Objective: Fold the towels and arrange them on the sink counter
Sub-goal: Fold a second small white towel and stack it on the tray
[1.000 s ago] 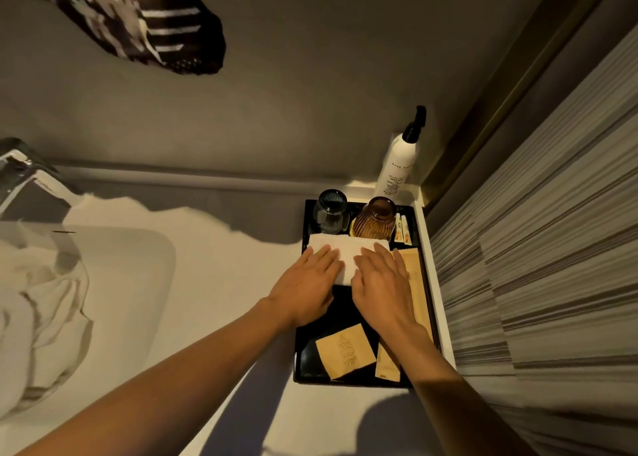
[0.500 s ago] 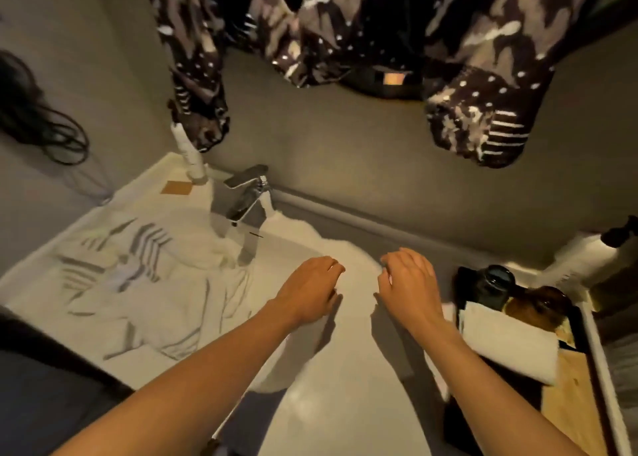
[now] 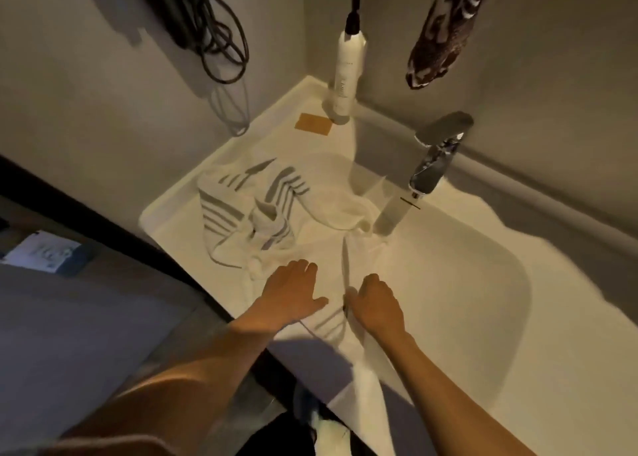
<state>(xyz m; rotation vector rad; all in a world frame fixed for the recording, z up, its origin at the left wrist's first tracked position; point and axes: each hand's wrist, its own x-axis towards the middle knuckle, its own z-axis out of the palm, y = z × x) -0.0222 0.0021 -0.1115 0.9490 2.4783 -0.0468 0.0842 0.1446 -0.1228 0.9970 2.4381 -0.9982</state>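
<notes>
Gathering the crumpled white grey-striped towel (image 3: 255,210) left of the chrome faucet (image 3: 431,165), we should lift cleanly: left hand (image 3: 293,293) flat and empty on it, right hand (image 3: 376,303) pinching its edge.

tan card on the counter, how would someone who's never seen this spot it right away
Start at the white sink counter and follow it to its far corner, where a tall white pump bottle stands. The tan card lies flat just left of that bottle's base. It is the only flat tan thing there, unlike the white striped towel crumpled nearer the hands.
</notes>
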